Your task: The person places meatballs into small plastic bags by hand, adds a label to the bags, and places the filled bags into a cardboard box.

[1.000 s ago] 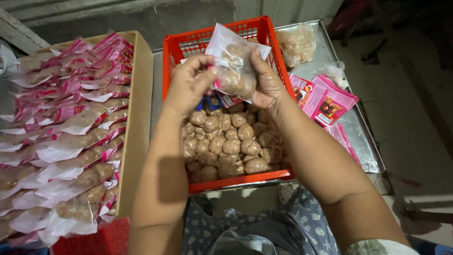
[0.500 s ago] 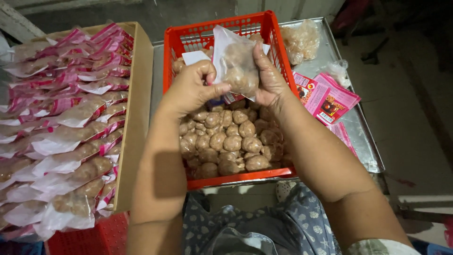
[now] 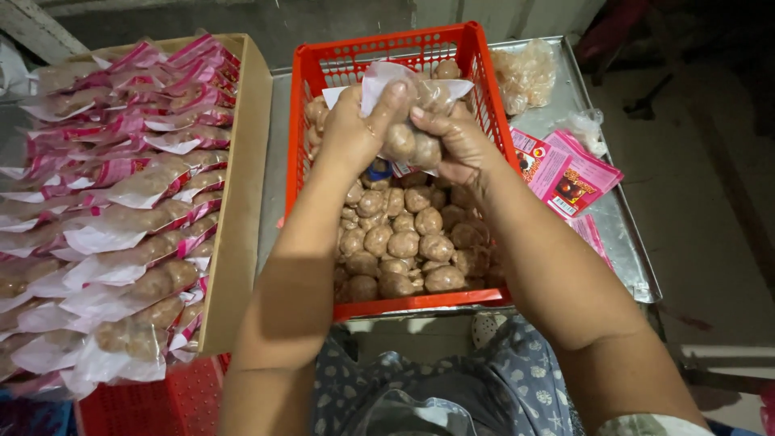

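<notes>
Hands meet over a red slatted plastic crate (image 3: 476, 89) set on a dull sheet-metal counter (image 3: 278, 137) with a raised rim. The left hand (image 3: 355, 129) and the right hand (image 3: 456, 145) are both curled tight around one clear plastic bag of brown meatballs (image 3: 408, 121), held just above the crate's far half, the left thumb pressed across the bag's top. Loose brown meatballs (image 3: 404, 242) fill the crate beneath.

To the left, an open cardboard box (image 3: 242, 210) stands against the crate, packed with filled bags topped by pink-and-white labels (image 3: 121, 194). On the counter's right side lie loose pink printed labels (image 3: 565, 173), and near the far corner sit another clear bag of pale pieces (image 3: 525, 77) and a crumpled clear wrapper (image 3: 585, 129). Beyond the counter, the right side falls away to a dim concrete floor (image 3: 694, 186). A second red crate (image 3: 153, 400) shows under the box, and blue patterned fabric (image 3: 517, 387) covers the person's lap.
</notes>
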